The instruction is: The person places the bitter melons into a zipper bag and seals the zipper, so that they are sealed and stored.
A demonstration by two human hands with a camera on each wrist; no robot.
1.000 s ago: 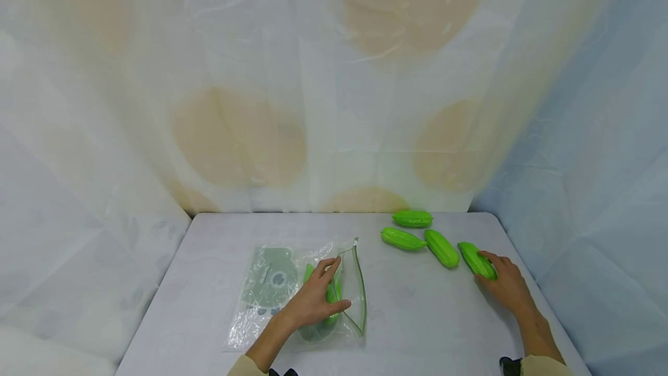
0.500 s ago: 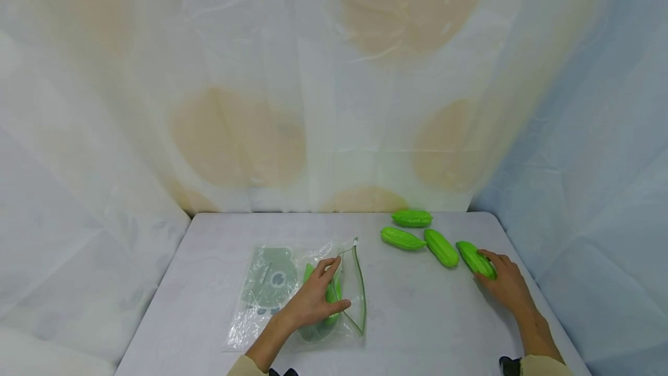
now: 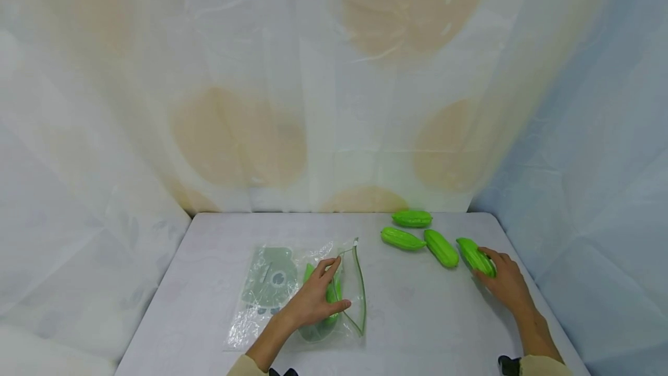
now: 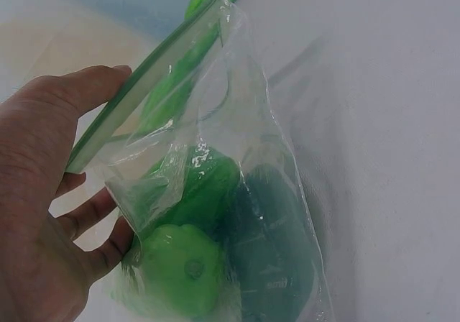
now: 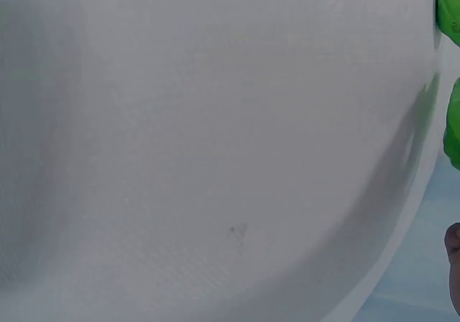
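Note:
My left hand holds the mouth of a clear zip bag apart, thumb at the green zip strip and fingers at the other edge. Two green ridged gourds show in the lower part of the bag in the left wrist view. At the table's right side, my right hand grips another green ridged gourd between thumb and fingers. The right wrist view catches only part of that hand and the edges of two green shapes.
Three more green ridged gourds lie loose toward the back right: one at the rear edge, one in front of it, one slanted beside them. Patterned curtains enclose the white table on the back and sides.
The gourd in my right hand has shifted slightly upward in the head view, and its tip now points more away. The left hand, the bag and the loose gourds stay put.

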